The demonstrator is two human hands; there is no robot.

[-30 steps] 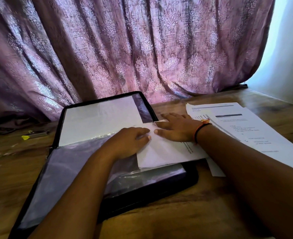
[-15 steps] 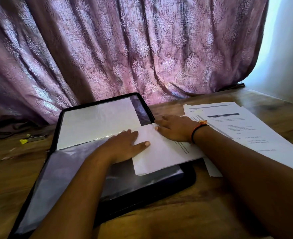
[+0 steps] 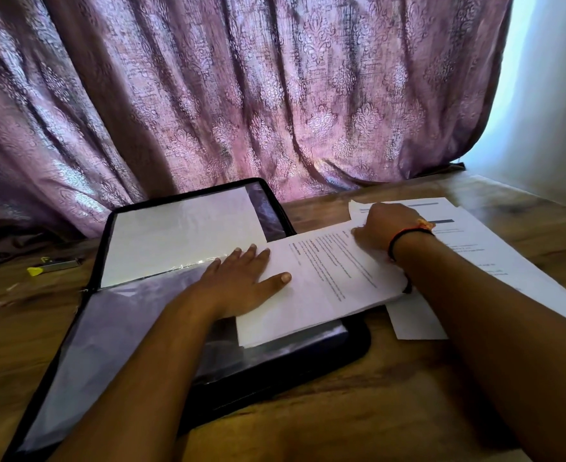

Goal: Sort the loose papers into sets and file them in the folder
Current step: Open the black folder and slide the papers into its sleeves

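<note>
Change: the right hand [image 3: 384,228] has drawn back from the middle of the paper set [image 3: 324,288] to its far right corner. The left hand [image 3: 238,281] has opened out flat. Printed lines now show across the top sheet.
Left hand: it lies palm down with fingers [image 3: 251,255] straight and spread. The thumb presses on the left part of the paper set, and the other 4 fingers reach over its far left corner onto the clear sleeve [image 3: 125,321].
Right hand: its fingers [image 3: 361,233] are curled, with the tips down on the far right corner of the paper set. 1 sheet edge curls up just behind them. I cannot tell whether they pinch the paper or only press on it.
Wrist: a dark band with an orange bead [image 3: 404,235] circles the right wrist.
Paper set: a thin white stack, printed side up. It lies askew across the right half of the folder [image 3: 308,358], and its right end hangs over the folder's edge.
Folder: black-edged, lying open on the worktop [image 3: 374,411] with the sleeves showing. A blank white sheet [image 3: 181,235] sits in the far sleeve.
Loose papers: several printed sheets [image 3: 494,258] are spread on the worktop to the right of the folder, partly under the right forearm.
Left side: a small object with a yellow tip [image 3: 53,264] lies on the worktop left of the folder, apart from it.
Background: a purple patterned curtain [image 3: 275,95] hangs behind the worktop, with a pale wall [image 3: 548,111] at far right.
</note>
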